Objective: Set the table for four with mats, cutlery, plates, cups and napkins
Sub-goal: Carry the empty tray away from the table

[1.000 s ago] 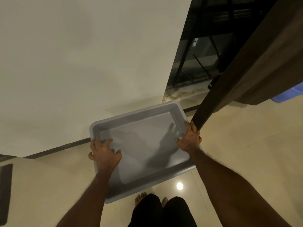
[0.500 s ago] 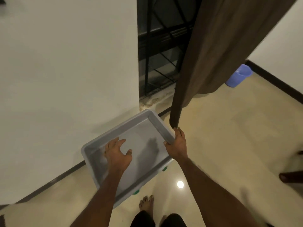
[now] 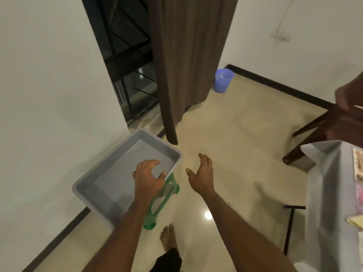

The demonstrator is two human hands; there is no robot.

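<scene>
Grey plastic tub [image 3: 125, 173] sits on green stool [image 3: 167, 195] by wall. Looks light, rigid, smooth; lift by opposite rims. Left hand [image 3: 149, 177] loosely spread above it, right hand [image 3: 202, 175] open, both empty.

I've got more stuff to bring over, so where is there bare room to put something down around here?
Inside the grey tray on the green stool, left of your left hand. The floor between curtain, blue bin and chair is bare too. The covered table looks crowded.
</scene>
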